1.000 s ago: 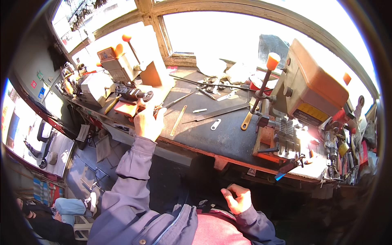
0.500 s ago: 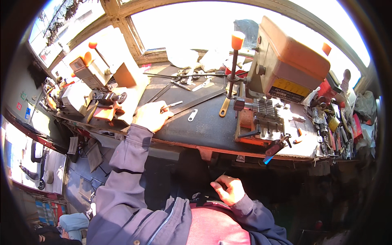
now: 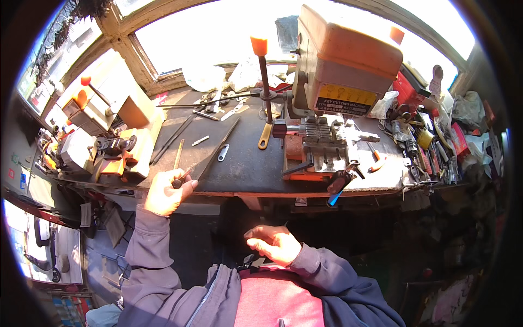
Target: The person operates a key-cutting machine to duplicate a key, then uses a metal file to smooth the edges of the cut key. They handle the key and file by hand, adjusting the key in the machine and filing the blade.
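My left hand [image 3: 165, 192] is at the front edge of the bench, its thumb and fingers pinched together. A small dark, rounded end shows between them, but I cannot make out what it belongs to. Just beyond the fingertips, a thin tan stick [image 3: 178, 154] points away from me; whether it is held is unclear. Close to the hand lie a long flat dark file [image 3: 218, 150], a short pale rod [image 3: 200, 140] and a silver key blank [image 3: 223, 152]. My right hand [image 3: 275, 242] hovers before my body, fingers loosely curled, thumb apart from the forefinger, nothing visible in it.
A key cutting machine [image 3: 348, 71] with an orange-knobbed lever stands right of centre; another machine [image 3: 103, 111] stands at left. A yellow-handled tool [image 3: 265, 136] lies between them. Several tools and bags crowd the right end. Loose keys [image 3: 231, 111] lie toward the window.
The view has turned right. My left hand has let go of the short pale rod, which now lies on the bench, and has drawn back to the front edge. My right thumb and forefinger have parted.
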A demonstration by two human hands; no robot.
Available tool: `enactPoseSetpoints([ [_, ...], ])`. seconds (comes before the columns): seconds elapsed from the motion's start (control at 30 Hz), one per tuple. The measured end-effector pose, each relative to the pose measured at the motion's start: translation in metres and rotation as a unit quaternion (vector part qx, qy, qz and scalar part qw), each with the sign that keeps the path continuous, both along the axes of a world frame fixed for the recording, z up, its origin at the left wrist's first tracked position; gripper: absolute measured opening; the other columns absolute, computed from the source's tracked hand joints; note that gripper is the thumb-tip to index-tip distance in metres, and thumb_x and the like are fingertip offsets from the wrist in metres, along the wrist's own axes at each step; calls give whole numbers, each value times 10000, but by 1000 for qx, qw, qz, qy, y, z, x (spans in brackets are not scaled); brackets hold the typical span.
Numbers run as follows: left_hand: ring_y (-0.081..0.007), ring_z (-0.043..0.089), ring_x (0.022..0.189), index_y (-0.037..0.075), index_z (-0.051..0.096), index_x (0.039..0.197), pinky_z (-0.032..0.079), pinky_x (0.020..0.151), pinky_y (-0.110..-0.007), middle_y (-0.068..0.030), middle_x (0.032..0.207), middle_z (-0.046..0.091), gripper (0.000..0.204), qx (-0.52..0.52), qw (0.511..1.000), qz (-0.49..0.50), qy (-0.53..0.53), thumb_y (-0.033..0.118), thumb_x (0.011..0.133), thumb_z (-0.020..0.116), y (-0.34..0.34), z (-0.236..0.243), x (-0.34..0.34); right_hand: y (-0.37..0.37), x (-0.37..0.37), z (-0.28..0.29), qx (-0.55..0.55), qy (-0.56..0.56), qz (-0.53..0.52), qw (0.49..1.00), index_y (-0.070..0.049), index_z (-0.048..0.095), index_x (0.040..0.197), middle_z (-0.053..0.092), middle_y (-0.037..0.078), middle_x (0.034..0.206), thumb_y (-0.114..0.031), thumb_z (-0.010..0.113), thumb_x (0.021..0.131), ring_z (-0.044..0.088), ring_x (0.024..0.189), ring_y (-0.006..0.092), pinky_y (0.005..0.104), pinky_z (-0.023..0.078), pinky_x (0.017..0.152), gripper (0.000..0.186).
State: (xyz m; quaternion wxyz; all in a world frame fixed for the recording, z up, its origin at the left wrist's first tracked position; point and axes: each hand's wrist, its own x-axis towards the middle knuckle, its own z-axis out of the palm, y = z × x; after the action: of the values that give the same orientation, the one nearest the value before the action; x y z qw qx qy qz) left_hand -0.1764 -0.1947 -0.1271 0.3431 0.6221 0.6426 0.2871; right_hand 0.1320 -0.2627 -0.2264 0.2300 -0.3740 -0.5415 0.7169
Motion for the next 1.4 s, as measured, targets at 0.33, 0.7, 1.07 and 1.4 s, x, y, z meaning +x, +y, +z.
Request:
enactPoseSetpoints([
  [0.33,-56,526,721,-28,685,919,450,648,-251,16,767,630,173,46,992,49,-104,137,960,721,-63,-45,34,39,-77,9,-36,137,14,990,-10,591,1376,704,72,983,-385,570,1088,654,739,100,250,536,634,473],
  [0.7,-46,405,540,51,569,1107,340,497,-210,5,690,512,205,30,913,100,-394,253,1094,541,-90,-86,36,54,-102,15,-67,177,-105,976,49,683,1184,619,31,741,-354,384,1151,494,535,74,228,418,510,503],
  [1.07,-22,405,564,68,642,1148,336,540,-187,-2,757,592,225,-14,874,47,-483,239,1130,497,-77,-86,76,-16,-1,30,9,56,-135,989,82,676,1168,622,59,740,-350,480,1116,473,582,81,225,374,566,477],
  [1.4,-36,405,599,62,594,1198,360,545,-202,10,775,534,234,-56,806,-11,-589,229,1142,440,-57,-95,130,-20,18,23,48,11,-215,975,27,340,1558,676,114,999,-107,606,1026,621,744,130,249,508,656,610],
])
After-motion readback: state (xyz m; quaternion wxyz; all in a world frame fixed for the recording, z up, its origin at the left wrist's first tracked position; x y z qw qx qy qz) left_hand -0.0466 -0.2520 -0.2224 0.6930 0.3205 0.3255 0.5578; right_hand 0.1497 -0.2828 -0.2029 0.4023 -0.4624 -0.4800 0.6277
